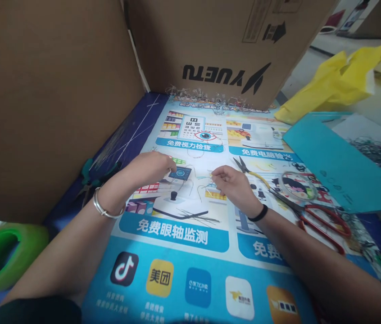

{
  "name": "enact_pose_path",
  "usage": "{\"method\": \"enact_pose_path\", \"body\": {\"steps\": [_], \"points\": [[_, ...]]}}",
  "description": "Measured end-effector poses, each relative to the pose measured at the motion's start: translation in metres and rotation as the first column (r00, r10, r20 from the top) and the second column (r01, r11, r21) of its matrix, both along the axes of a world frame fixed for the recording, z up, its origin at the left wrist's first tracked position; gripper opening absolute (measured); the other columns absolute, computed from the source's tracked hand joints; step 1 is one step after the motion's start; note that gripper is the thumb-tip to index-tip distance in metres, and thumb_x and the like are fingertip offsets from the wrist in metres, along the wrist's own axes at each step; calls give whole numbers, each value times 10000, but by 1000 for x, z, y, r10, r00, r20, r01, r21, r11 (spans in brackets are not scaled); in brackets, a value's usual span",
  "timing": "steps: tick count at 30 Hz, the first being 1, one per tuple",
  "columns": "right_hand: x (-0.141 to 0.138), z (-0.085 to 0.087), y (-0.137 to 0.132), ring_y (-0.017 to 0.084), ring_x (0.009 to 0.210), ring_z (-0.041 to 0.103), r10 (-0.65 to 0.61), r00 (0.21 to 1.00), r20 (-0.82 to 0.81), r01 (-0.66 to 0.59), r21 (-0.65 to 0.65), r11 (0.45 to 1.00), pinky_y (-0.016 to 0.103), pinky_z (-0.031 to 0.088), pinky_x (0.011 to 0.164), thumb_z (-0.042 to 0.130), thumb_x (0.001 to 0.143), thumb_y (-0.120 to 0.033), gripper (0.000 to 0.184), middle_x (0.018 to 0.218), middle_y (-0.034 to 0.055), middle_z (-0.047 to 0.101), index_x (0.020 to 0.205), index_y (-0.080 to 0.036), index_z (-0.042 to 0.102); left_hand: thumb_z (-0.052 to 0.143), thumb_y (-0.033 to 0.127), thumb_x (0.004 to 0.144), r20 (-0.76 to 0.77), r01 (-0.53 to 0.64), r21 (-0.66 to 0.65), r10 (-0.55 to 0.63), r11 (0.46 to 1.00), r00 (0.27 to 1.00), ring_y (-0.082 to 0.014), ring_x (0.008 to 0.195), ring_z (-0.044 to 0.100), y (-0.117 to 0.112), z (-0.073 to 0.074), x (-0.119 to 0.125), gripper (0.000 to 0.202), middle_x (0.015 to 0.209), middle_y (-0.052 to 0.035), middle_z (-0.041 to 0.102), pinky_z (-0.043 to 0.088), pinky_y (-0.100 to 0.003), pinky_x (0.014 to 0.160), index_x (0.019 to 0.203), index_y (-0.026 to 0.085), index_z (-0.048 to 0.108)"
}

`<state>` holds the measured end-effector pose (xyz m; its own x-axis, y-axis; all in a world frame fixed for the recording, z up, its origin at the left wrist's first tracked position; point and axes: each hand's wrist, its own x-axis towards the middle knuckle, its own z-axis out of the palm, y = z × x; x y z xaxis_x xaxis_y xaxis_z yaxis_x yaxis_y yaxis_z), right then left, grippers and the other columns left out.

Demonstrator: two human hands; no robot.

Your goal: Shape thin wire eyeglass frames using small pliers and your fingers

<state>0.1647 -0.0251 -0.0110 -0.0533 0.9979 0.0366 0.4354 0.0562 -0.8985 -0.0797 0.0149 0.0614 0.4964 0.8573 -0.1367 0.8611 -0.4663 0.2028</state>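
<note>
My left hand point(155, 167), with a silver bangle at the wrist, is closed in a pinch above the printed sheet point(173, 247); what sits between its fingertips is too small to make out. Across a short gap, my right hand point(233, 186), with a black band on the wrist, pinches a thin wire point(204, 177) between thumb and forefinger. Fine curved strands lie or hang between the two hands, partly lost against the print. Several short straight wires point(199, 217) rest on the sheet in front. Yellow-handled pliers point(256, 174) lie just beyond my right hand.
Red-handled scissors point(325, 220) and a clear spool point(297, 186) lie right. A teal folder-like sheet point(328, 157) stands near tangled wire point(378, 155) and a yellow bag point(332, 83). Cardboard point(224, 40) walls the back and left. A green tape roll point(30, 247) and teal-handled tool point(87, 173) are left.
</note>
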Motion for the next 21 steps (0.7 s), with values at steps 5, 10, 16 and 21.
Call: {"method": "enact_pose_path", "body": {"steps": [5,10,16,21], "points": [[-1,0,0,89,501,509,-3,999,-43,3,-6,1000,215,429,427,571,727,-373,200,684,-5,589,793,-185,590,517,144,692,-70,79,-34,-82,996,994,-198,727,598,-4,0,5,270,791,-30,702,369,-249,614,803,281,721],[-2,1,-1,82,480,494,-19,998,-66,17,-21,1000,205,416,404,581,724,-383,213,668,-9,578,790,-181,591,487,82,692,-81,110,-3,-110,994,991,-194,683,583,-7,-4,14,323,800,-42,683,349,-262,602,818,268,719],[-1,0,0,80,482,492,-10,998,-67,10,-11,1000,205,412,417,583,731,-380,207,660,-12,577,792,-182,592,396,20,726,8,91,130,-93,987,996,-200,752,583,-4,-24,22,485,912,-71,631,348,-278,609,1036,278,665],[-2,0,-1,80,478,486,-20,996,-86,18,-21,1000,205,409,407,590,725,-391,217,663,-12,575,790,-184,589,459,84,732,175,126,37,-131,991,976,-193,803,578,-4,-23,17,362,917,-55,628,373,-278,662,926,275,698]]}}
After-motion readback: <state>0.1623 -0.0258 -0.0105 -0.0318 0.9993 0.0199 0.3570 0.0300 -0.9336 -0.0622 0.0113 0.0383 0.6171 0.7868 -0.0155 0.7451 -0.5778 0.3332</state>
